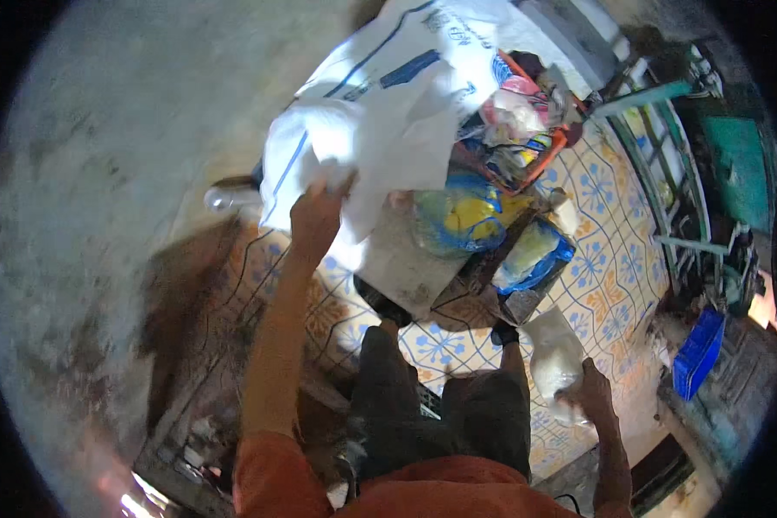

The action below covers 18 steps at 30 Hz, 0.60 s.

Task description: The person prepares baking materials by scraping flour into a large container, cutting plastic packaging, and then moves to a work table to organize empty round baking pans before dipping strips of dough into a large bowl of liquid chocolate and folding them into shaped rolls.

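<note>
Handling seems only partly done: a clear plastic bag of whitish contents (554,361) is grasped by the right hand (591,395), near right; a white blue-printed sack (388,138) is overlapped by the left hand (317,217), far left, whose grip cannot be told. Two yellow-and-blue plastic bundles (473,223) are left unheld.

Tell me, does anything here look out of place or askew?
Nothing looks clearly spilled or broken. The orange basket is heaped with jumbled plastic packets, which looks messy. The blue tray at far right appears tilted, though the lens bends things there. The white sack at the left hand is rumpled.
</note>
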{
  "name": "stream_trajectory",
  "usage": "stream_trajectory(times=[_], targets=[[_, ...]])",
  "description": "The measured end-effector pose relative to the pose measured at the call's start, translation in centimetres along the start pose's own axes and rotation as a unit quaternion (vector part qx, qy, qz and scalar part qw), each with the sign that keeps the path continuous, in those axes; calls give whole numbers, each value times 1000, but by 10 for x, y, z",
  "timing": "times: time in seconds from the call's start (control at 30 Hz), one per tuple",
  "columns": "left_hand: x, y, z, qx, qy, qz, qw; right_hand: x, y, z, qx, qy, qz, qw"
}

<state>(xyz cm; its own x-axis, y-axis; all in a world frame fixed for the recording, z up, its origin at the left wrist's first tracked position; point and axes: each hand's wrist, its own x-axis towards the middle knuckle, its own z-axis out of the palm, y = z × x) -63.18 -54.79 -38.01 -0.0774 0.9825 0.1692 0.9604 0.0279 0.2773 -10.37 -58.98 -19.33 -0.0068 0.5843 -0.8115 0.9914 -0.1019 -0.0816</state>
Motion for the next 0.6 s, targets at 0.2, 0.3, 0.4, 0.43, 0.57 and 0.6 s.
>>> stream_trajectory(times=[0.2, 0.3, 0.4, 0.43, 0.57, 0.6], targets=[[-24, -125, -9, 332, -304, -156, 879, -17, 23, 17, 57, 12, 78, 995], [-29, -105, -30, 286, -260, -189, 903, -14, 38, 16, 101, 8, 90, 991], [-34, -23, -53, 212, -196, -156, 945, -24, 76, 35, 100, 34, 73, 992], [-35, 17, -59, 173, -190, -133, 957, -32, 94, 41, 116, 39, 85, 989], [-68, 222, -61, -19, -364, -81, 928, -63, 167, 54, 104, 156, -57, 981], [-79, 281, -38, -85, -451, -94, 883, -75, 185, 44, 120, 141, -91, 979]])
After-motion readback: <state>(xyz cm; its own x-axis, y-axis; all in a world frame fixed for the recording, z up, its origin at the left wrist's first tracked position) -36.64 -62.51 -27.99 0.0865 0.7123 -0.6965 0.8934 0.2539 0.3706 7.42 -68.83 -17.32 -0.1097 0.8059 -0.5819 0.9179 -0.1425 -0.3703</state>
